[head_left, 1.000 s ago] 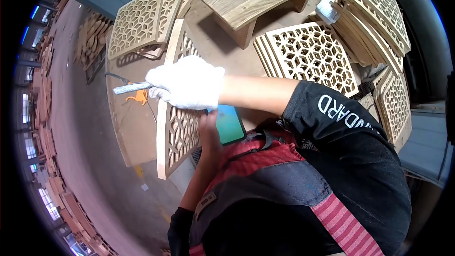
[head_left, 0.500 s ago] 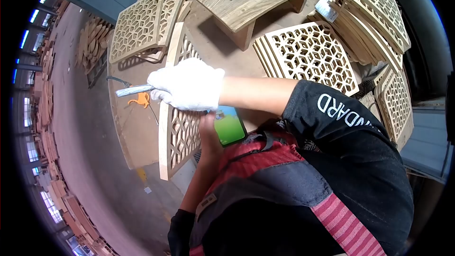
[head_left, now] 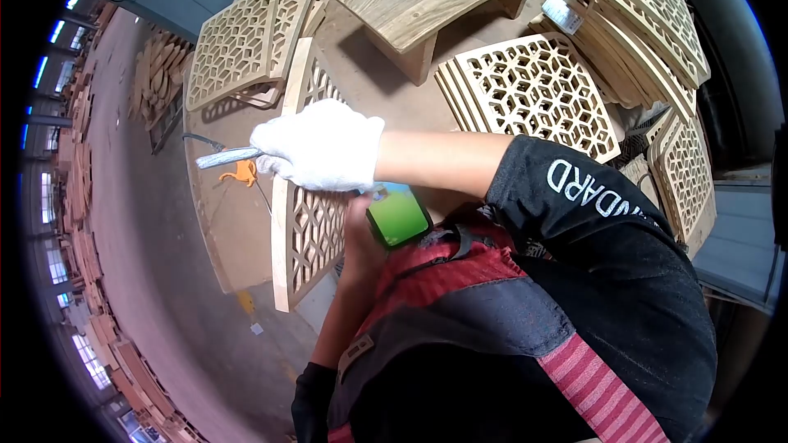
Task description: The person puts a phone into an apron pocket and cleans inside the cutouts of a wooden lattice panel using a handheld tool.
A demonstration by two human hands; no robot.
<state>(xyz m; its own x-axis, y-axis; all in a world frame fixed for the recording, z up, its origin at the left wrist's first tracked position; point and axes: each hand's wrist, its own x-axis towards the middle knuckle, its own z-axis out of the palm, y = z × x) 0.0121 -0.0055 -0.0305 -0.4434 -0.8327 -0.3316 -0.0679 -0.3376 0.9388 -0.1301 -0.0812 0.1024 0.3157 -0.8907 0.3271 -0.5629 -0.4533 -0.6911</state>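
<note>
My right hand [head_left: 320, 146], in a white knit glove, is closed around a thin grey-white strip [head_left: 227, 157] that sticks out to the left; its exact kind I cannot make out. This hand is over a wooden lattice panel [head_left: 322, 226], which stands on edge with its pale solid rim facing left. My left hand [head_left: 359, 217] is bare and sits lower, between the panel and my apron. It appears closed on the edge of a phone [head_left: 400, 217] with a bright green screen; its fingers are mostly hidden behind the panel and the glove.
On the worktable [head_left: 226, 230] are an orange trigger-like tool part [head_left: 240, 173], a low wooden bench [head_left: 435, 0], and stacked lattice panels at left [head_left: 238, 45], centre [head_left: 533, 90] and right [head_left: 648, 12]. Wood pieces [head_left: 160, 70] are piled beyond the table's left edge.
The phone has tilted and shifted slightly, showing more of its lower screen. The whole view has slid a little left; the gloved hand keeps the strip in the same grip.
</note>
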